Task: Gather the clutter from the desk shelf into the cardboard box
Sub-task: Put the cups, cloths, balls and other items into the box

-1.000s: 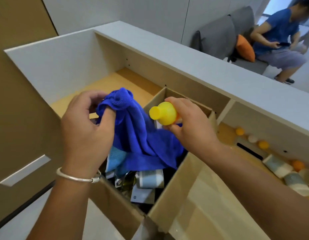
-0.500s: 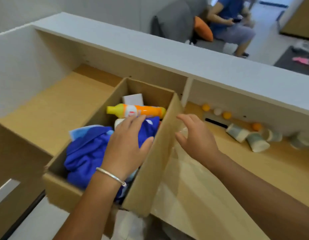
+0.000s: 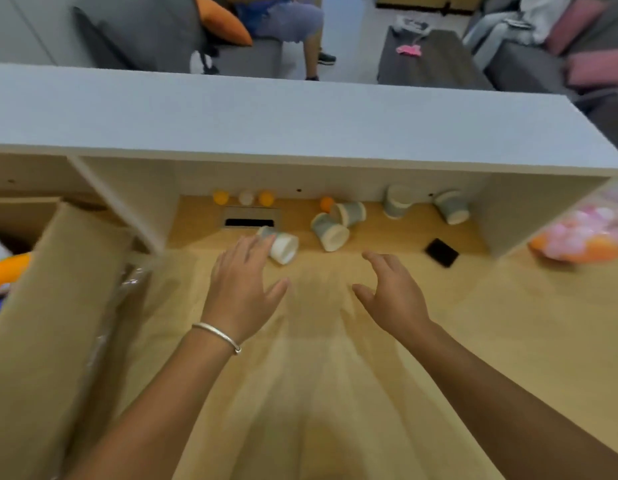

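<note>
Both my hands hover open over the wooden desk, holding nothing. My left hand, with a silver bracelet, has its fingertips at a tipped grey-and-white cup. My right hand is spread just below and right of two more tipped cups. Further cups stand or lie at the back of the shelf recess. Small orange and white balls line the back wall, with one orange ball by the cups. The cardboard box fills the left edge, an orange bottle showing inside.
A small black square object lies on the desk to the right. A bag of pink and orange balls sits at the far right. A cable slot is set into the desk. The grey shelf top overhangs the recess. People sit on sofas beyond.
The blue cloth and yellow-capped bottle went into the box. Both hands left the box and moved right over the desk toward the cups; the view swung right.
</note>
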Available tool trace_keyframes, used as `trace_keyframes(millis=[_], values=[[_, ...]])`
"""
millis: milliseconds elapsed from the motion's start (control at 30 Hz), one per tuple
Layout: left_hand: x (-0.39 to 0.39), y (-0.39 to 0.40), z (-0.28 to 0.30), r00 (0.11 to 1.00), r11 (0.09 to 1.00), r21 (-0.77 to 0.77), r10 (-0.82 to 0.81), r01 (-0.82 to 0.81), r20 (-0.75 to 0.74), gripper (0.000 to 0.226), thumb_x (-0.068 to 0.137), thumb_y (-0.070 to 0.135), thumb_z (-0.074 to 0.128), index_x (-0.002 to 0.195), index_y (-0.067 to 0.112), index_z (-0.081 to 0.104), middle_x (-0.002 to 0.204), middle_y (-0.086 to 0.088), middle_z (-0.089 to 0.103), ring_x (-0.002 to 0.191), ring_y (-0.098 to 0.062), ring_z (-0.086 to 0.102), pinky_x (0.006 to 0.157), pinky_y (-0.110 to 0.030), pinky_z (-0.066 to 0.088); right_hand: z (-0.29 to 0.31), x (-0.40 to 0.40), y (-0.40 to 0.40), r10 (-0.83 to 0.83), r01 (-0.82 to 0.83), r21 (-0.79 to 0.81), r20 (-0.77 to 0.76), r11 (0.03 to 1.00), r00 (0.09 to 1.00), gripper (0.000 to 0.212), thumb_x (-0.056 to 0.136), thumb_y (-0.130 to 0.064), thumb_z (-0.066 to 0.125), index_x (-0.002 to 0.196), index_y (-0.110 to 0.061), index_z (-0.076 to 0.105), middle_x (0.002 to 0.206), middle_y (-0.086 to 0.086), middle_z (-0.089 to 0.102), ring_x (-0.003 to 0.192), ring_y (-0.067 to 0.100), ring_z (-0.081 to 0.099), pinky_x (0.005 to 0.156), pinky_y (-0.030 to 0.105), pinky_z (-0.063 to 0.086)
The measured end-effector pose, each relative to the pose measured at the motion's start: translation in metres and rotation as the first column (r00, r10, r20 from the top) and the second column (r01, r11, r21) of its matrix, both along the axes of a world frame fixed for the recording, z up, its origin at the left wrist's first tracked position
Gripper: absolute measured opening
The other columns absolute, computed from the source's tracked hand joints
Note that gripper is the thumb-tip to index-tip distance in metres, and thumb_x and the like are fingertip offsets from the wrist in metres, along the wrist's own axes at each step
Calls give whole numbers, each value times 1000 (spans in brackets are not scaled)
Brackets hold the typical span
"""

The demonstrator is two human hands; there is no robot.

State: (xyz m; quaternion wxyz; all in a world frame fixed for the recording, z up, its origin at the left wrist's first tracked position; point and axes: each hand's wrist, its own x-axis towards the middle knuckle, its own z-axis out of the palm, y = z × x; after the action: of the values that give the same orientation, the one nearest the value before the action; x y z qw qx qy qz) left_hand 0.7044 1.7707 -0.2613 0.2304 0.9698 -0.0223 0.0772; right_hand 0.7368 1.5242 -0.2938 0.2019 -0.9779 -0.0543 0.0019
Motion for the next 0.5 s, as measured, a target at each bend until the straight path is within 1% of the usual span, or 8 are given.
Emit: trace_keyframes(millis=[67, 133, 233, 300, 333, 400, 467, 500], values=[[28, -24, -18, 998, 1000, 18, 24, -23, -65, 70, 81, 40, 66, 142, 20, 38, 139, -8, 44, 131, -29, 37, 107, -46, 31, -8, 14, -34, -33, 32, -17, -32, 999, 999, 61, 86, -40, 65, 140, -26, 41, 138, 0, 48, 121, 19, 49, 93, 36, 48], [56, -38, -37, 990, 996, 41, 83, -79, -114, 72, 79, 42, 69, 141, 20, 40, 143, -12, 42, 134, -31, 33, 108, -45, 30, -16, 32, -62, -41, 39, -31, -51, 999, 998, 62, 86, -42, 65, 141, -25, 41, 139, 2, 47, 122, 21, 49, 94, 38, 48], [88, -38, -67, 955, 975, 47, 223, -218, -194, 80, 75, 47, 71, 144, 29, 35, 153, -12, 27, 141, -30, 20, 110, -45, 27, -28, 60, -83, -3, 0, -46, -65, 999, 998, 67, 84, -47, 65, 142, -25, 39, 140, 4, 45, 122, 24, 48, 92, 38, 48], [100, -34, -85, 923, 957, 32, 287, -288, -257, 83, 74, 51, 72, 144, 34, 31, 156, -10, 17, 143, -28, 10, 109, -45, 27, -36, 78, -78, 50, -54, -42, -72, 998, 996, 70, 83, -53, 64, 142, -26, 36, 141, 4, 42, 123, 24, 47, 90, 37, 48], [103, -32, -94, 909, 950, 22, 304, -311, -287, 82, 73, 52, 73, 143, 35, 33, 156, -10, 15, 143, -26, 8, 109, -44, 27, -40, 87, -71, 73, -76, -35, -79, 996, 994, 72, 82, -55, 63, 142, -27, 35, 142, 2, 41, 124, 24, 45, 91, 38, 48], [105, -29, -107, 894, 944, 2, 313, -330, -321, 71, 70, 48, 77, 133, 34, 47, 154, -12, 17, 143, -27, 9, 108, -41, 29, -50, 101, -51, 117, -118, -7, -90, 993, 989, 72, 80, -59, 63, 139, -31, 34, 141, 1, 39, 125, 23, 43, 92, 39, 47], [104, -27, -116, 904, 950, -13, 293, -313, -310, 60, 68, 39, 81, 122, 28, 59, 150, -16, 24, 141, -31, 16, 108, -38, 29, -59, 113, -28, 162, -160, 28, -73, 987, 984, 74, 77, -60, 66, 139, -32, 35, 140, 2, 40, 124, 25, 44, 95, 40, 45], [102, -25, -119, 912, 953, -23, 283, -303, -296, 57, 68, 33, 82, 120, 25, 62, 148, -17, 27, 140, -33, 19, 108, -37, 30, -64, 118, -16, 182, -181, 30, -61, 983, 981, 77, 76, -60, 66, 140, -30, 35, 141, 5, 40, 123, 27, 44, 96, 40, 44]])
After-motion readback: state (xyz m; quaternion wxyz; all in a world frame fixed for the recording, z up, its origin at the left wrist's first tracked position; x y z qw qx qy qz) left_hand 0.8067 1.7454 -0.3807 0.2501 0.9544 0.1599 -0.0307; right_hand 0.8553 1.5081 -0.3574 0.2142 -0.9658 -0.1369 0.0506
